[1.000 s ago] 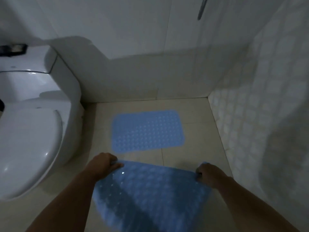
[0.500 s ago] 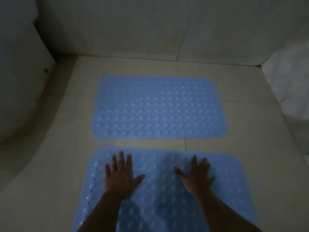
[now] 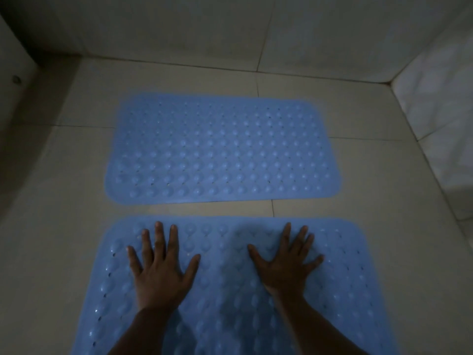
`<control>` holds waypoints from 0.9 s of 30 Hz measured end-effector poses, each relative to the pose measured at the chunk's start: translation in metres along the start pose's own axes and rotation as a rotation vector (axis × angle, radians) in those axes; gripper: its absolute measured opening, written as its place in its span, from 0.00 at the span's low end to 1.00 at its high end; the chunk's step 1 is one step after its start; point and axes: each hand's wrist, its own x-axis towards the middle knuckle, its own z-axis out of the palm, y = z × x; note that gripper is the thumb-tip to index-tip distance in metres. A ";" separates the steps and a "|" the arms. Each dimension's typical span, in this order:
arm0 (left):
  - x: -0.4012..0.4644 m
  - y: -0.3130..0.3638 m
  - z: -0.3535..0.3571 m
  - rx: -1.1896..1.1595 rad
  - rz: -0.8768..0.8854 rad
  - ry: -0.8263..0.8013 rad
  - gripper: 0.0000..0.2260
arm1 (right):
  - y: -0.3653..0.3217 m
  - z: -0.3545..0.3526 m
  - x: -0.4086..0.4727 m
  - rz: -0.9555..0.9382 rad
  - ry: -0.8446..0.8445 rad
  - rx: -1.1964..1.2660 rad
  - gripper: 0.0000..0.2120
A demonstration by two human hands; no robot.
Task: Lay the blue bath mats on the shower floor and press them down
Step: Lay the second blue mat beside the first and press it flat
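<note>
Two blue bubbled bath mats lie flat on the tiled shower floor (image 3: 358,175), one behind the other with a narrow strip of tile between them. The far mat (image 3: 222,149) has nothing on it. On the near mat (image 3: 225,290), my left hand (image 3: 160,270) presses palm down with fingers spread, close to the mat's far edge on its left half. My right hand (image 3: 284,265) presses flat the same way on the right half. Both forearms hide part of the near mat's lower area.
White tiled walls close the floor at the back (image 3: 230,34) and on the right (image 3: 440,124). The base of a white toilet (image 3: 12,73) stands at the left edge. The room is dim.
A second ago both hands held the near mat's far edge above the floor. Now it lies flat and both palms press on it; my view has dropped closer to the floor.
</note>
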 end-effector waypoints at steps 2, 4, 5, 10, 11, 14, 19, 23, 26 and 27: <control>0.003 0.001 0.002 0.000 -0.014 -0.004 0.40 | 0.000 0.000 0.003 -0.018 0.008 -0.016 0.55; 0.005 0.003 0.002 -0.021 -0.021 0.000 0.40 | 0.000 0.002 0.008 -0.039 0.028 -0.022 0.56; 0.006 0.004 0.001 -0.028 -0.023 0.002 0.40 | 0.000 0.004 0.011 -0.046 0.035 -0.027 0.56; 0.016 0.007 -0.004 -0.034 -0.055 -0.018 0.40 | -0.005 0.005 0.032 -0.090 0.009 -0.032 0.58; 0.017 0.006 -0.004 -0.037 -0.061 -0.014 0.40 | -0.008 0.005 0.035 -0.098 -0.004 -0.025 0.58; 0.020 0.002 -0.005 -0.040 -0.073 -0.003 0.40 | -0.013 0.001 0.040 -0.116 -0.023 0.004 0.57; 0.026 0.001 -0.005 -0.034 -0.063 -0.002 0.42 | -0.015 -0.004 0.042 -0.107 -0.051 0.023 0.58; 0.032 0.003 -0.008 -0.047 -0.056 -0.007 0.42 | -0.014 -0.006 0.047 -0.095 -0.072 0.041 0.59; 0.035 0.002 -0.011 -0.040 -0.048 -0.017 0.43 | -0.014 -0.006 0.049 -0.091 -0.114 0.031 0.58; 0.036 0.002 -0.011 -0.044 -0.044 -0.015 0.43 | -0.013 -0.006 0.049 -0.087 -0.120 0.029 0.58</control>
